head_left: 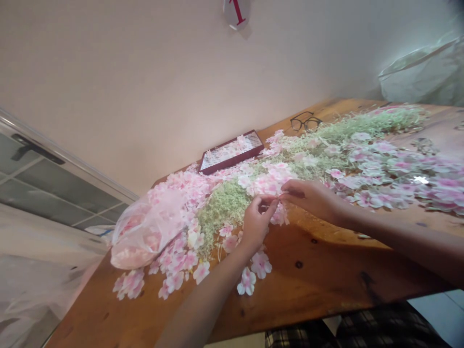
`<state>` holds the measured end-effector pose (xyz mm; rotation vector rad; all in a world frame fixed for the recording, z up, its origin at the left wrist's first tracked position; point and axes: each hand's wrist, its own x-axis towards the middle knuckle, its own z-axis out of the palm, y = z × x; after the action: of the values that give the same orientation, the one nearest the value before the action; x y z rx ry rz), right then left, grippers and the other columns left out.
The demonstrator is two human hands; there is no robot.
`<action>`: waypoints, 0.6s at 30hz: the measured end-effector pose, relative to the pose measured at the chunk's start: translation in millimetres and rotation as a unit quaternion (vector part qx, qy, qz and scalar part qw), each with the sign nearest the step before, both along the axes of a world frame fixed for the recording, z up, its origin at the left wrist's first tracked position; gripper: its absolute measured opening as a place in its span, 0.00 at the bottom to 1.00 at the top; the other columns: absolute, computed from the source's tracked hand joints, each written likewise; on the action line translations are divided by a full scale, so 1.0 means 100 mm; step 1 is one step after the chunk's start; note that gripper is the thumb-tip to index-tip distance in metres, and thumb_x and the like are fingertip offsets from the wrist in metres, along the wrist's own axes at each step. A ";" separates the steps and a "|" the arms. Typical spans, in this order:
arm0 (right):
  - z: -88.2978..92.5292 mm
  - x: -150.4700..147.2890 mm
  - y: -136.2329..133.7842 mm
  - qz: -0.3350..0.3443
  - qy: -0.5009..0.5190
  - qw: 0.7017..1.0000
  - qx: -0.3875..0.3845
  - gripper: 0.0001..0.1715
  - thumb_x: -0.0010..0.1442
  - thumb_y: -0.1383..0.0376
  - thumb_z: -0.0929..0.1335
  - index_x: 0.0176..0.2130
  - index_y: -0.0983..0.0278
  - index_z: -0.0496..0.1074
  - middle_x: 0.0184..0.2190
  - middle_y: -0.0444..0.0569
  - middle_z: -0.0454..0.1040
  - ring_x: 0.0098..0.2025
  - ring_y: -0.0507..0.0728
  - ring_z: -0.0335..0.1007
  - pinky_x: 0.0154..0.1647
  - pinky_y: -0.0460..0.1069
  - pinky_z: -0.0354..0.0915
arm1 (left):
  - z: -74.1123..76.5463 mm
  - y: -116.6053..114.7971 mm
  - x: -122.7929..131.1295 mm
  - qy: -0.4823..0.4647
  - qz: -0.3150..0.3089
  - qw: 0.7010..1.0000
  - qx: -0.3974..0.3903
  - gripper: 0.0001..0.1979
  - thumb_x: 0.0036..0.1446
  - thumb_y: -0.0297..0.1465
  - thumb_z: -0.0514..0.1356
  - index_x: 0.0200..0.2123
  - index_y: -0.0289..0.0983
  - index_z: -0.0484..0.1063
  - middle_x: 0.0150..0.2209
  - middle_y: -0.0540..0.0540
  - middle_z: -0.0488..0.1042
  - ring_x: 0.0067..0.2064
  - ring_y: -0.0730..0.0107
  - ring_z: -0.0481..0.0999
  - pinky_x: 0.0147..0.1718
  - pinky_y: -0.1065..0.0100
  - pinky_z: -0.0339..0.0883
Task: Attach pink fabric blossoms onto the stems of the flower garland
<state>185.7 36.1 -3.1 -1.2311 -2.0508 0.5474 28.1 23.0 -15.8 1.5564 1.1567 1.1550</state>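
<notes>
My left hand (255,224) and my right hand (308,200) meet above the wooden table (308,270), their fingertips pinching a small pink fabric blossom (279,215) from both sides. The fingers hide most of it, and I cannot tell if a thin stem runs through it. Around my hands lies a long band of pale green dried grass (223,212) strewn with many pink-and-white blossoms (377,169). Several loose blossoms (250,280) lie on the bare wood just below my left hand.
A plastic bag of pink petals (145,229) lies at the table's left end. Farther back are a dark red tray (232,152) and black-framed glasses (305,122). A white wall rises behind the table, and a white sack (416,72) stands at the far right.
</notes>
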 end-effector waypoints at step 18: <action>-0.06 -0.03 -0.04 0.011 -0.019 1.000 0.013 0.10 0.54 0.63 0.59 0.32 0.64 0.66 0.27 0.48 0.72 0.28 0.54 0.65 0.27 0.45 0.57 | -0.01 0.05 -0.02 -0.014 -0.014 0.998 -0.053 0.07 0.45 0.33 0.58 0.28 0.35 0.67 0.27 0.49 0.69 0.30 0.75 0.68 0.29 0.75 0.61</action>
<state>182.6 32.2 -9.4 -1.2132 -2.1001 0.5089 26.3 28.2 -16.7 1.4673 1.1556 1.0759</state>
